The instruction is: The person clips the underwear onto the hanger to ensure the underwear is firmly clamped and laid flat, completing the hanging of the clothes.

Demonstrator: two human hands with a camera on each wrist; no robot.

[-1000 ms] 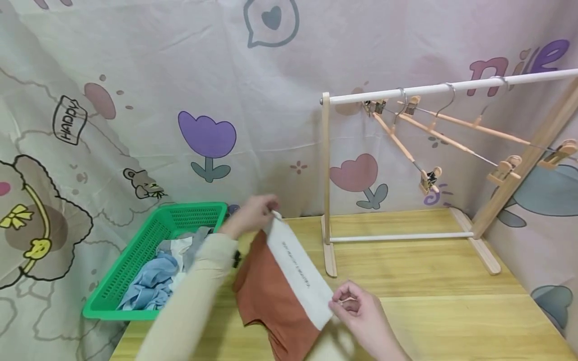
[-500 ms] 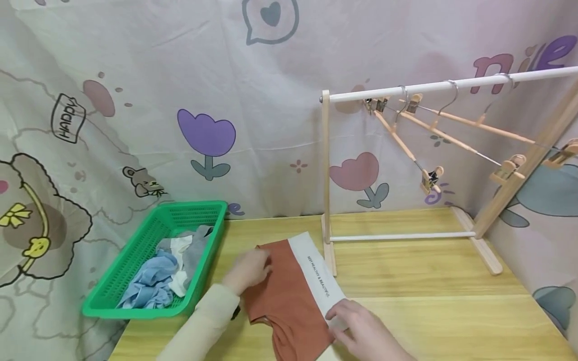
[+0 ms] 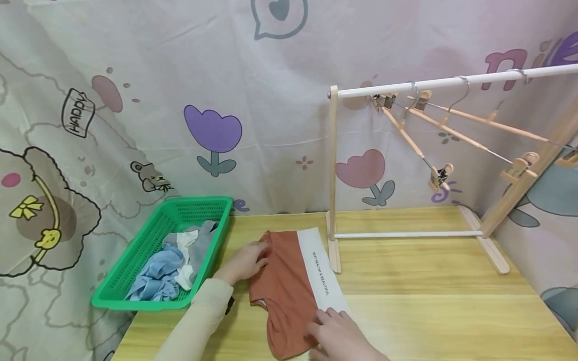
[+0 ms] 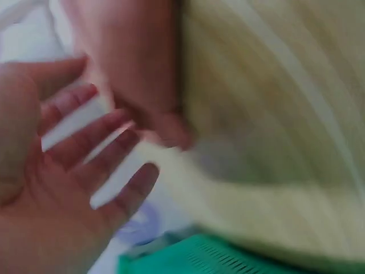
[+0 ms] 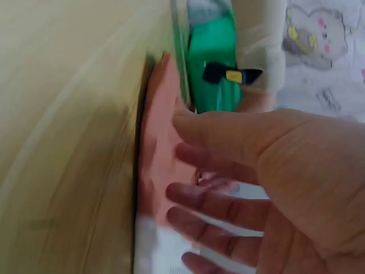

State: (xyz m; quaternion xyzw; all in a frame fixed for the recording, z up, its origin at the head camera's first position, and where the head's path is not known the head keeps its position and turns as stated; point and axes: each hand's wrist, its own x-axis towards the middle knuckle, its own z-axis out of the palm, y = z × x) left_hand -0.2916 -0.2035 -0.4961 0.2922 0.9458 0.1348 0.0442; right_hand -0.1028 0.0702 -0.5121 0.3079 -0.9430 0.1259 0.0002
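Note:
A pair of rust-brown underpants (image 3: 289, 281) with a wide white printed waistband (image 3: 319, 271) lies flat on the wooden table, waistband toward the right. My left hand (image 3: 246, 261) is at its left edge near the top; in the left wrist view the fingers (image 4: 134, 188) are spread and relaxed, with nothing held. Over the lower right corner, by the waistband's near end, is my right hand (image 3: 340, 333). In the right wrist view its fingers (image 5: 211, 208) are loosely bent above the brown cloth (image 5: 162, 148) and hold nothing.
A green basket (image 3: 100, 296) with blue, white and grey clothes (image 3: 160, 273) stands at the left. On the right is a wooden rack (image 3: 333, 165) with a white rail (image 3: 370, 91), from which several clip hangers (image 3: 408, 138) hang. A patterned cloth (image 3: 280, 125) covers the wall behind.
The underpants, held up by both ends of the waistband, have been laid flat on the table. Both hands have let go; the left moved down to the left edge, the right slightly toward the person.

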